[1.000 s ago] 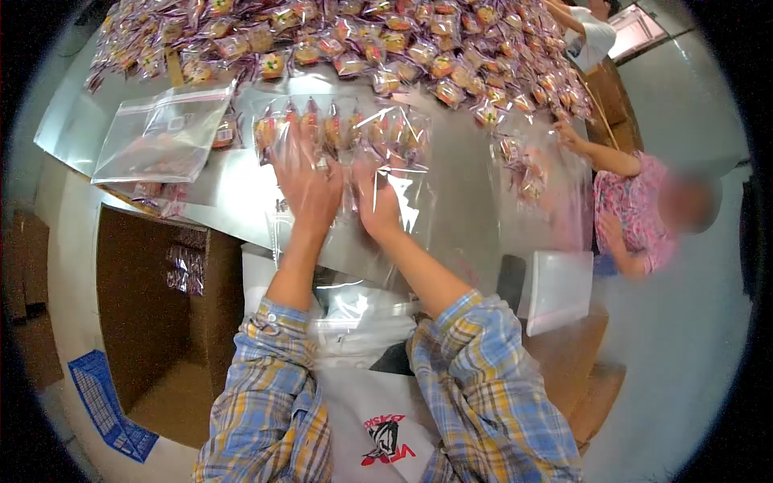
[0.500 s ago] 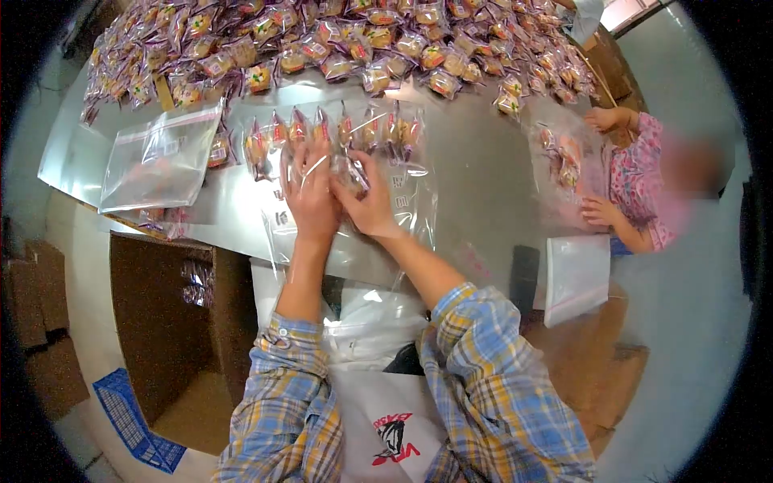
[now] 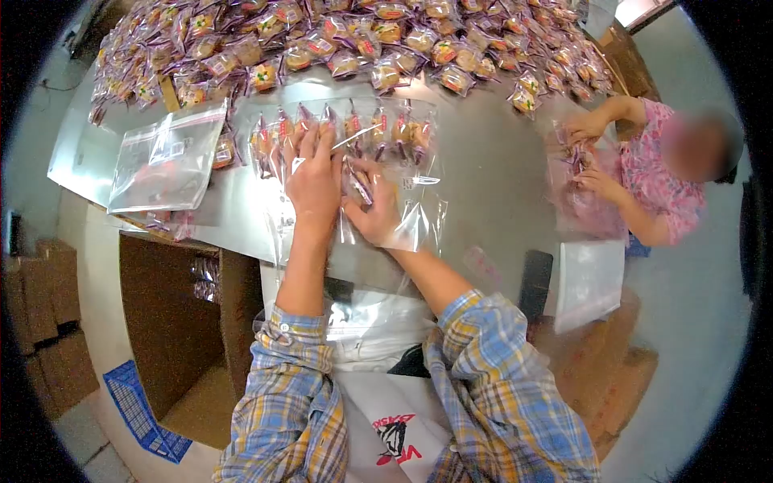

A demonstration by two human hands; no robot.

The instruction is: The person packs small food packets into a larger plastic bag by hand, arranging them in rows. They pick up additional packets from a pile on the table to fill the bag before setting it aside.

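Observation:
A large clear plastic bag (image 3: pixel 432 221) lies flat on the metal table, with a row of individually wrapped pastries (image 3: pixel 401 135) standing along its far end. Both my hands appear to reach inside this bag. My left hand (image 3: pixel 312 181) has its fingers stretched forward against the near side of the left part of the row. Just to its right, my right hand (image 3: pixel 377 205) is closed around a wrapped pastry (image 3: pixel 359 185), held below the middle of the row. Part of that pastry is hidden by the fingers and the plastic's glare.
A big heap of wrapped pastries (image 3: pixel 386 72) covers the table's far side. Clear bags (image 3: pixel 169 165) lie at left, others (image 3: pixel 590 282) at the right edge. An open cardboard box (image 3: pixel 173 330) and blue crate (image 3: pixel 141 414) stand below left. A co-worker (image 3: pixel 664 169) handles a bag at right.
My right hand has opened out slightly around the pastry and shifted a little toward me. The co-worker's hands have come together over their bag. The whole view has shifted slightly.

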